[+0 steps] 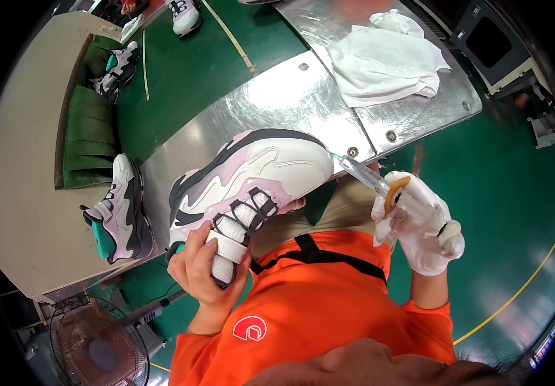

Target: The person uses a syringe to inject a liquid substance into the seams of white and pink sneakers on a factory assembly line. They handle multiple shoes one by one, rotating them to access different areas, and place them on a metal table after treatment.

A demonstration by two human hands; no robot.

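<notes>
A white, pink and black sneaker (252, 174) is tilted on its side in front of me, its toe to the right and its sole edge away from me. My left hand (206, 267), bare, is closed around the tongue and ankle end of it. In my white-gloved right hand (419, 222) is a clear syringe (366, 175) with an orange-yellow finger flange. Its thin greenish tip points at the sneaker's toe, close to the sole edge; whether it touches cannot be made out. The plunger end is by my thumb.
Another sneaker (123, 209) stands at the left on the metal table edge (226, 109). A white cloth (384, 64) lies at the far right. Beyond runs a green conveyor belt (187, 71) carrying more shoes. A fan (100, 347) stands at lower left.
</notes>
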